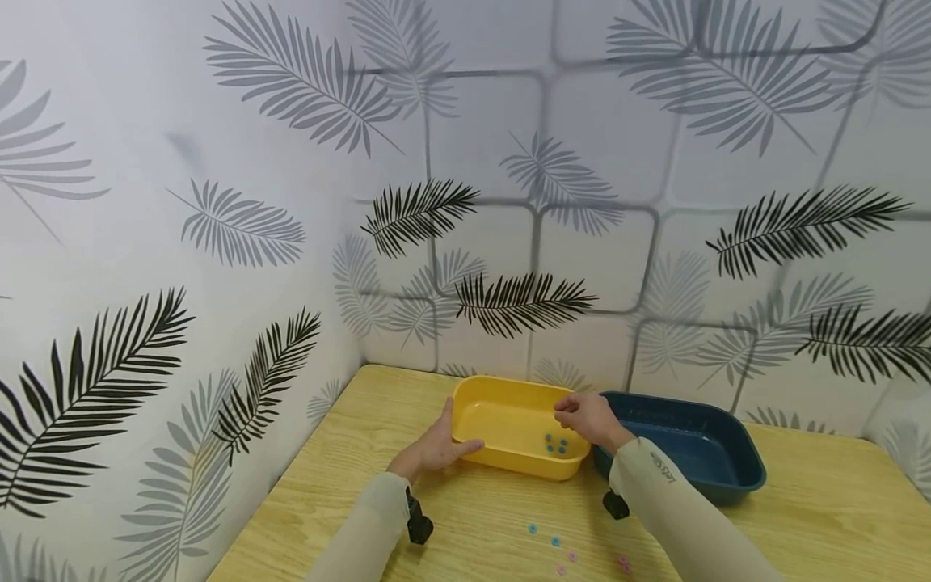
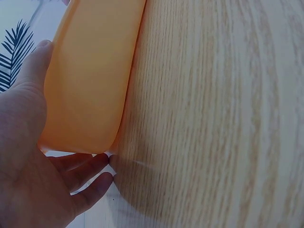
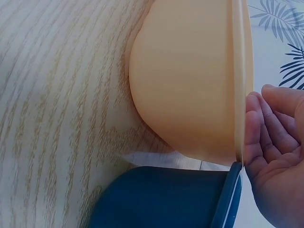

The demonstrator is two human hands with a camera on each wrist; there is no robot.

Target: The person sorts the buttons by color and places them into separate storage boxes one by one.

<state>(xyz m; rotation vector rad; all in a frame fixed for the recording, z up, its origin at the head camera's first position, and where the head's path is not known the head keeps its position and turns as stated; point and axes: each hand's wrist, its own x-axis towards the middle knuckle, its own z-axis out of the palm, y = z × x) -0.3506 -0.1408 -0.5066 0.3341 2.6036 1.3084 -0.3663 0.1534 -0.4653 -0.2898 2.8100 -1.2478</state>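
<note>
My left hand (image 1: 436,443) grips the left end of a yellow plastic basin (image 1: 502,461), its thumb over the near rim. In the left wrist view its fingers (image 2: 92,190) curl below the basin's corner. Several small blue ring-like beads (image 1: 556,444) lie inside the basin toward its right end. My right hand (image 1: 591,416) hovers over that end, fingertips just above the beads. Its thumb and bent fingers (image 3: 270,128) come close together at the rim in the right wrist view; I cannot tell whether a bead is between them.
A dark blue basin (image 1: 727,473) stands against the right of the yellow one, beneath my right wrist. On the wooden table (image 1: 480,533) near the front lie loose blue beads (image 1: 556,541) and several pink beads (image 1: 571,556). A patterned wall (image 1: 494,242) rises behind.
</note>
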